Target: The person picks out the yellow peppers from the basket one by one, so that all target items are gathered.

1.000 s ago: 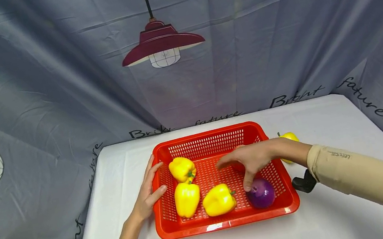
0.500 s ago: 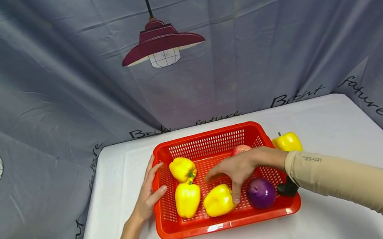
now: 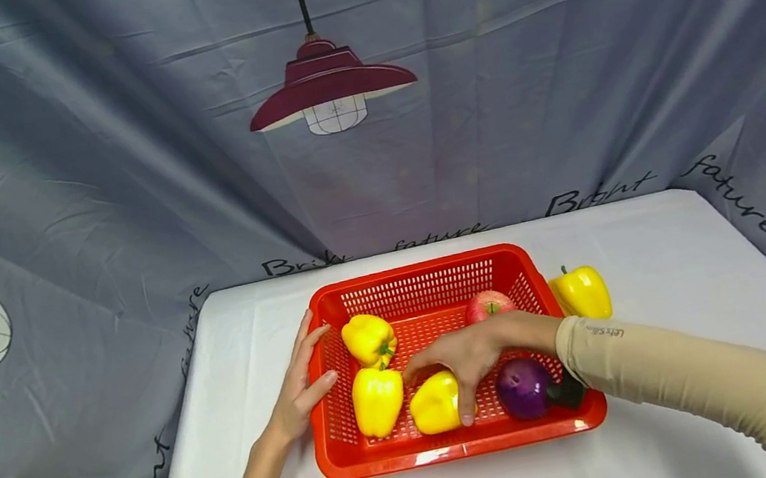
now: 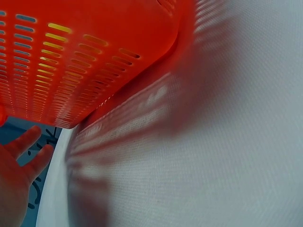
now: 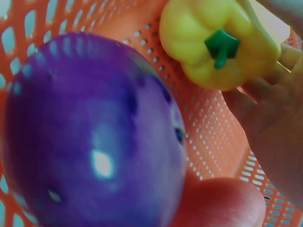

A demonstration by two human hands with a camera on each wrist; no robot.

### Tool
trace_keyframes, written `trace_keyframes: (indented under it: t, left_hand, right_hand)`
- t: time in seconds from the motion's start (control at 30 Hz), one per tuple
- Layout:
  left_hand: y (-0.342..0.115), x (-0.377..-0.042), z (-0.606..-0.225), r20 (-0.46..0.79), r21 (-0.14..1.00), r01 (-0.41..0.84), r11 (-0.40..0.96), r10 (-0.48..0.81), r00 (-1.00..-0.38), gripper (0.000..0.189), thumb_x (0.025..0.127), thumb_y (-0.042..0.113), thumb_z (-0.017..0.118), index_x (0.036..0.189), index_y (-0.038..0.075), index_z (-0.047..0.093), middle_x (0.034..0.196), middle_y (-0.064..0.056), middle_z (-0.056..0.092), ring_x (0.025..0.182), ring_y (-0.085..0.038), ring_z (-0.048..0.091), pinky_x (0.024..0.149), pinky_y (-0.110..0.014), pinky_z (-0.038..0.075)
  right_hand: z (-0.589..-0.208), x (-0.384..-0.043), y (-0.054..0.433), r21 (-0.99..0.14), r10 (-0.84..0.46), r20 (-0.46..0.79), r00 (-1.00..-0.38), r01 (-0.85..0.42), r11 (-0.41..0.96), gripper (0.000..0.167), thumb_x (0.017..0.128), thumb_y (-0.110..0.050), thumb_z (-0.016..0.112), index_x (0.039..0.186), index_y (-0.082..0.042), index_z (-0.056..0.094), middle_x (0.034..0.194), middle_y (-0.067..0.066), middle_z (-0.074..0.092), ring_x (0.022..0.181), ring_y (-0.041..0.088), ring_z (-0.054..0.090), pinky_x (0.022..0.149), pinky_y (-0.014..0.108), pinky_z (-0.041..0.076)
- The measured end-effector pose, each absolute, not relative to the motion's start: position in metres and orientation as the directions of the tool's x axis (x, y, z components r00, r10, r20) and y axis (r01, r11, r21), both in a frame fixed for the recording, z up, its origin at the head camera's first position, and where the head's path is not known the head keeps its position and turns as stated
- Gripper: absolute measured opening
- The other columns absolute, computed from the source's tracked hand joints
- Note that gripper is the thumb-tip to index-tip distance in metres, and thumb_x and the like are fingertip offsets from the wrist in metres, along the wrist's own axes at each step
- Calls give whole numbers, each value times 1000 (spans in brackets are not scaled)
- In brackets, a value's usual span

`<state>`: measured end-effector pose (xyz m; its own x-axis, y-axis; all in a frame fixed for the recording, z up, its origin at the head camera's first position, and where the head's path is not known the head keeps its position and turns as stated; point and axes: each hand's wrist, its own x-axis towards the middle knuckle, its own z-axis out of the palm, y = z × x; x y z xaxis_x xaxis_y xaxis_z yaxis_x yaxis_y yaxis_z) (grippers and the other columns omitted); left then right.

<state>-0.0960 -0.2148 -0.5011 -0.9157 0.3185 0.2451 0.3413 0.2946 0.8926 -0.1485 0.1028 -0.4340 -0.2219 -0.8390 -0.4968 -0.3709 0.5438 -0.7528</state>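
In the head view my right hand reaches into the red basket from the right. Its thumb and fingers lie around the yellow bell pepper near the front. The right wrist view shows that yellow bell pepper, green stem facing the camera, with the hand behind it. A round, glossy purple vegetable sits to its right. My left hand rests on the basket's left rim, its fingers extended and spread. Two more yellow bell peppers, one far and one nearer, lie beside that rim.
A red apple is at the back right inside the basket. Outside, another yellow bell pepper lies against the right wall. A white cloth covers the table; a grey patterned curtain hangs behind it.
My right hand has moved left and toward the front, from over the apple and purple vegetable to the front yellow bell pepper. The apple has come into view. The left hand stays put.
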Motion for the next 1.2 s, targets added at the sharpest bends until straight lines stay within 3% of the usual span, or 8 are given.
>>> trace_keyframes:
  t: [0.17,0.43,0.73,1.0,1.2]
  left_hand:
    - [-215,-96,-501,245,893,341,293,318,-916,63,92,18,55,152,9,40,169,-1,2,152,-32,11,107,-37,36]
    - [-214,-95,-501,234,900,329,287,319,-919,63,92,20,55,152,8,39,169,-1,2,151,-34,13,105,-51,39]
    - [-214,-95,-500,236,898,332,289,320,-917,63,92,20,55,152,9,40,169,-1,2,151,-33,12,106,-40,39]
    - [-213,-95,-500,236,896,333,295,319,-918,63,92,20,55,152,8,39,169,-1,3,151,-34,14,104,-55,39]
    - [-213,-94,-499,234,894,330,302,314,-920,64,92,20,54,152,7,39,169,-1,3,151,-32,14,105,-56,37]
  right_hand:
    - [-441,-145,101,-751,-848,-480,-225,-395,529,93,71,-29,94,150,-20,45,147,-13,48,134,7,42,115,37,32]
    - [-445,-143,101,-748,-844,-483,-234,-391,536,91,71,-29,94,148,-21,47,145,-15,49,131,7,43,115,38,31]
    - [-443,-143,98,-715,-851,-479,-214,-467,520,73,71,-31,92,136,-23,61,126,-21,58,114,4,51,107,33,40]
    - [-437,-145,96,-718,-865,-462,-197,-490,495,72,71,-29,92,136,-20,64,125,-20,61,109,3,54,103,30,43]
    - [-427,-147,97,-730,-867,-453,-207,-472,494,71,72,-31,91,136,-20,63,122,-21,60,105,4,55,97,27,46]
